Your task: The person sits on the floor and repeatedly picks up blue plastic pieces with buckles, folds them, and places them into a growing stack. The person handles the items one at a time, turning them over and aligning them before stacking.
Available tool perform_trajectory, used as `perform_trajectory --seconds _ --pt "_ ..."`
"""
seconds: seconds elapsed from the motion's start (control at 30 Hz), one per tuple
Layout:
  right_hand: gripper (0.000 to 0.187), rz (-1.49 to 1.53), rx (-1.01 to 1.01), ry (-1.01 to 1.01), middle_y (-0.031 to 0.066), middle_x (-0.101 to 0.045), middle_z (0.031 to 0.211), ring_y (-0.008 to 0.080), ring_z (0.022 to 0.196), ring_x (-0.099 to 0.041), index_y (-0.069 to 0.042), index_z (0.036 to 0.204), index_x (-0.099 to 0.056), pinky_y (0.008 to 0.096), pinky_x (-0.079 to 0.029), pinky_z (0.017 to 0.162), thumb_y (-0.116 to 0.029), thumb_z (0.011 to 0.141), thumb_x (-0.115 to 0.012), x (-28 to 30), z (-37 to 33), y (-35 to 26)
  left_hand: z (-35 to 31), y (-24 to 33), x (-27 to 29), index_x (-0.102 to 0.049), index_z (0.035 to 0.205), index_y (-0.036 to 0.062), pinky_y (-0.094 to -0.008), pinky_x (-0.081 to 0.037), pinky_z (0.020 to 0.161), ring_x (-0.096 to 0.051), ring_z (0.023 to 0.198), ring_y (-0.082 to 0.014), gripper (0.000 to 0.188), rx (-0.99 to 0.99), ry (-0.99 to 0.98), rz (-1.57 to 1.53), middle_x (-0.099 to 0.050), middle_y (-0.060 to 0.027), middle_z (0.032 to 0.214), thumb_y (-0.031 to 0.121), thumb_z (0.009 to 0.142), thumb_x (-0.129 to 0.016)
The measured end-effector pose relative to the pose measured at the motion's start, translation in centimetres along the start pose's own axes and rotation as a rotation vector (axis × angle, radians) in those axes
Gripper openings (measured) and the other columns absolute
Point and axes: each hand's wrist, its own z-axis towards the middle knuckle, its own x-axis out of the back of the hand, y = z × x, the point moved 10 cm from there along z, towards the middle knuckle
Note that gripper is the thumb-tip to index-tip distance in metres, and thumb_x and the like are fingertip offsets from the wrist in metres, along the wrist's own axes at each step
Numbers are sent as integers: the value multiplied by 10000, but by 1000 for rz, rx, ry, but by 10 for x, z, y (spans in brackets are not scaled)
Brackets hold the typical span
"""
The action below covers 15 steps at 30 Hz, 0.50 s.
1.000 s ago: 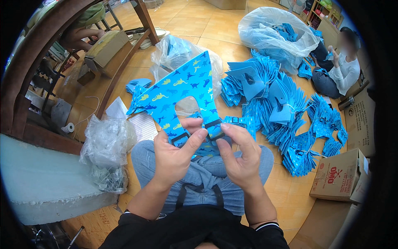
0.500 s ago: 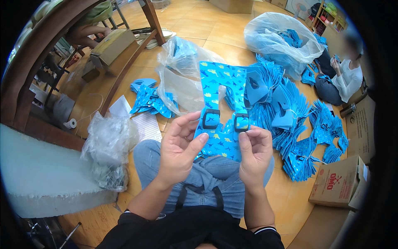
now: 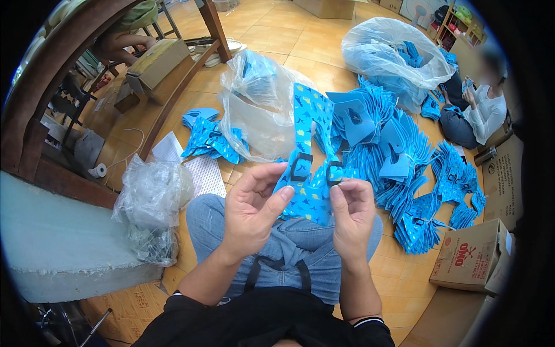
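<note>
Above my lap I hold up a blue dinosaur-print fabric piece with two straps running through black plastic buckles. My left hand pinches its left edge beside one buckle, thumb in front and fingers behind. On the other side, my right hand grips the edge just below the second buckle. The piece is turned at an angle, its upper panel standing up and narrowed to view. My fingertips behind the cloth are partly hidden.
Stacked blue cut pieces lie ahead to the right, near a large clear bag of more. Buckled pieces and plastic bags are on the left. Cardboard boxes stand right; a person sits beyond.
The fabric piece has turned from nearly facing me to a slanted angle, its upper panel now narrower. Both hands keep their hold with little shift.
</note>
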Motion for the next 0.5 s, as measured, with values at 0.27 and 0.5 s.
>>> perform_trajectory --seconds 0.27,0.5 --pt "433 -312 -48 -220 194 -430 1364 263 1198 -510 -4 1286 -492 368 -469 942 -159 906 -632 -15 -3 16 1 4 0 -689 1032 7 -310 -490 865 -642 981 -203 194 -112 42 432 -685 -128 1036 17 842 -656" --pt "466 -276 -61 -243 193 -434 1355 271 1190 -516 -5 1310 -477 366 -488 921 -161 901 -637 -17 -3 19 1 6 -8 -693 1028 19 -320 -492 846 -659 957 -229 220 -181 -11 539 -692 -132 1023 1 809 -678"
